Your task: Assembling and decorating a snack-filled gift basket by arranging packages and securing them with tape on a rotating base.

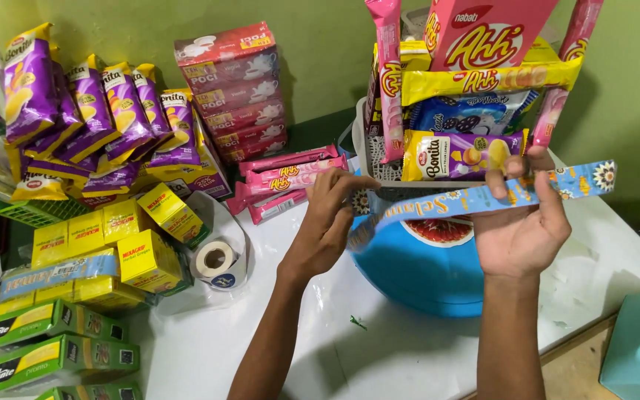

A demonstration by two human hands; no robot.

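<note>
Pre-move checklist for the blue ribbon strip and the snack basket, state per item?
1. Right hand pinches the blue ribbon strip near its free end: ok.
2. Left hand holds the strip's other end: cannot tell, the fingers hide it.
3. Strip taut and flat between the hands: not ok, it sags and twists at the left.
4. Basket of snack packs upright on the blue lid: ok.
5. Tape roll within reach on the white table: ok.
</note>
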